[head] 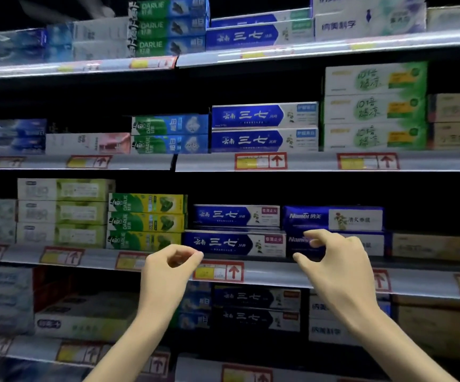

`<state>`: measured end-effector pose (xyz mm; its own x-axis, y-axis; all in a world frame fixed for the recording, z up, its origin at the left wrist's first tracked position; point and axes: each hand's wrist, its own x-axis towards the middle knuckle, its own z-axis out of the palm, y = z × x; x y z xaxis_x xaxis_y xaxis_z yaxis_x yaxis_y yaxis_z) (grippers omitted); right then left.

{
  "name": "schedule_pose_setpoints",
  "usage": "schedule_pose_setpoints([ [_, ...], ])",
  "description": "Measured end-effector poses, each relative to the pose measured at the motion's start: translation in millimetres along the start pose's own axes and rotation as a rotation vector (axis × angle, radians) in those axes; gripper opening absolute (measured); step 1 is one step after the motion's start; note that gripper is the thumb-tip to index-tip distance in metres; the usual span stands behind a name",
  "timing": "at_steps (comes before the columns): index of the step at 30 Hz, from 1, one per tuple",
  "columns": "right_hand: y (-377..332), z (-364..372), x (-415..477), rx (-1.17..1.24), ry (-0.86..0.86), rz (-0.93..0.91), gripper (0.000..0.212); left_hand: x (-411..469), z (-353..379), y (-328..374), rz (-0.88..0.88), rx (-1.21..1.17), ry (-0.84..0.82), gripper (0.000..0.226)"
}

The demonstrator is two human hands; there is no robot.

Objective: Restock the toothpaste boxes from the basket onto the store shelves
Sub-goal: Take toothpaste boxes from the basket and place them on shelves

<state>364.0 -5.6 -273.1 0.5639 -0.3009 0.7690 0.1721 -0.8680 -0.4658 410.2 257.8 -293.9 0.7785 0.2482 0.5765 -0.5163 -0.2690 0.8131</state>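
Observation:
Two blue-and-white toothpaste boxes are stacked on the third shelf; the lower box (234,243) juts forward of the upper box (235,215). My left hand (168,274) hovers just below the lower box's left end, fingers curled and pinched together, holding nothing. My right hand (333,266) is at the lower box's right end, in front of the lower dark blue Namei box (366,245); its fingers are spread and curled with nothing held. Whether either hand touches a box I cannot tell. The basket is out of view.
The shelf rail (278,274) with red-framed price tags runs under both hands. Green Darlie boxes (146,221) are stacked to the left, brown boxes (435,248) to the right. More toothpaste fills the shelves above and below. A dark gap lies above the blue stack.

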Motion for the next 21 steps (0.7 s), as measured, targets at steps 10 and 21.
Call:
schedule_pose_setpoints([
  [10, 42, -63, -113, 0.089, -0.082, -0.056, 0.037, -129, 8, -6, -0.187, -0.135, -0.258, 0.013],
  [21, 143, -44, -260, 0.039, -0.477, 0.215, 0.028, -282, 24, -115, -0.389, -0.011, -0.515, 0.016],
])
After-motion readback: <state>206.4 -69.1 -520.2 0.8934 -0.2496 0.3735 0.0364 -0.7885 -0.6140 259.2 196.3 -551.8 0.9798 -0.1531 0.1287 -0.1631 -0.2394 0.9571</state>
